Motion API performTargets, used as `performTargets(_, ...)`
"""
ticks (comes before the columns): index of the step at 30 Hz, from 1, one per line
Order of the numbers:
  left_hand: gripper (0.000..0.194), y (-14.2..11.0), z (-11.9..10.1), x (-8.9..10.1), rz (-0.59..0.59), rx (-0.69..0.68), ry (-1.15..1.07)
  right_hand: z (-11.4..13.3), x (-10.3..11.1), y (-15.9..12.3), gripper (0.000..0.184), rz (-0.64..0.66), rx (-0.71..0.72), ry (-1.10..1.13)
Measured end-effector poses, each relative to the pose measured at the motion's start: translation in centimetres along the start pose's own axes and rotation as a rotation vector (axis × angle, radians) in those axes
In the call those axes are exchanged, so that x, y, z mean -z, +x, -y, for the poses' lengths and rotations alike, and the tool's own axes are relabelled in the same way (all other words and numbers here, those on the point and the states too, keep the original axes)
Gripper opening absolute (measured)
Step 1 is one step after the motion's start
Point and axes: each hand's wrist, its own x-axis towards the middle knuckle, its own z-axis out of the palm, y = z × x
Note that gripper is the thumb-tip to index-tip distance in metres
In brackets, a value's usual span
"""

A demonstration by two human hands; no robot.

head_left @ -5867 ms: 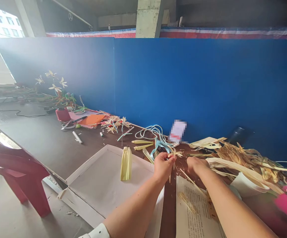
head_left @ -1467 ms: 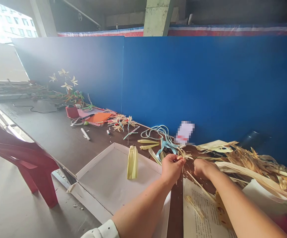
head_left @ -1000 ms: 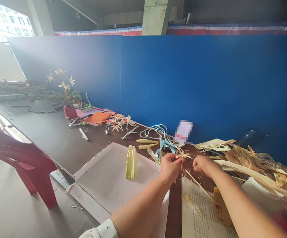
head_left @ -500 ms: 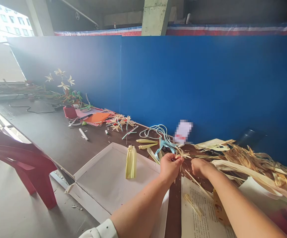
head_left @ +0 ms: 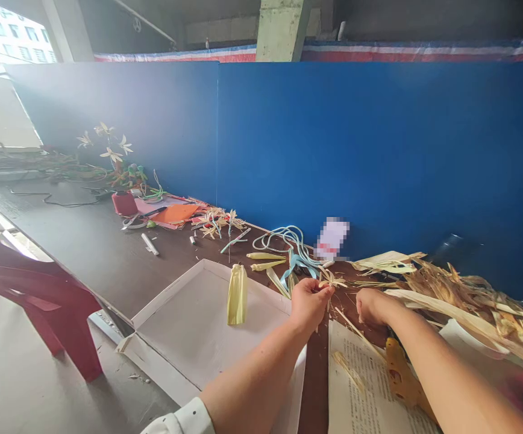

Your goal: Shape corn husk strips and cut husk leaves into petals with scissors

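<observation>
My left hand pinches a small pale corn-husk flower between thumb and fingertips, just above the table. To its right, and apart from it, my right hand is closed with its fingers curled under. Whatever those fingers hold, if anything, is too small or hidden to name. Thin husk scraps lie on the table below both hands. Beneath my right forearm a yellow glue gun rests on an open printed page. A light blue ribbon lies just beyond my left hand.
A shallow white box lid lies on the left with a yellow-green husk piece over it. Dried corn husks are heaped at right. Blue panels stand behind the table. A red chair stands at the left edge.
My right hand has moved a little to the right, away from the flower, and more of the glue gun shows. My left hand keeps its pinch in nearly the same place.
</observation>
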Motion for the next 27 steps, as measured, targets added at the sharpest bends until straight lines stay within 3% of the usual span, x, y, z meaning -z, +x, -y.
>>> performTargets(5,0.024,0.1,0.4,0.1,-0.001,-0.015,0.010,0.1,-1.0,0.3,0.015,-0.008,0.003,-0.022)
performTargets(12,0.020,0.1,0.2,0.0,-0.003,-0.007,-0.006,-1.0,-1.4,1.0,0.017,-0.149,0.058,0.052)
performTargets(19,0.018,0.1,-0.2,0.0,0.008,0.011,-0.016,-2.1,-0.2,2.0,0.029,-0.294,0.046,0.213)
performTargets(21,0.018,0.2,0.0,0.0,0.005,0.011,-0.018,-2.0,0.9,1.6,0.036,-0.361,0.044,0.303)
performTargets(24,0.019,0.4,0.2,0.0,-0.007,0.005,-0.026,-1.6,3.1,0.1,0.041,-0.519,0.133,0.654)
performTargets(27,0.021,0.7,0.7,0.2,-0.012,-0.018,-0.013,-1.2,5.3,-2.4,0.037,-0.549,0.253,1.008)
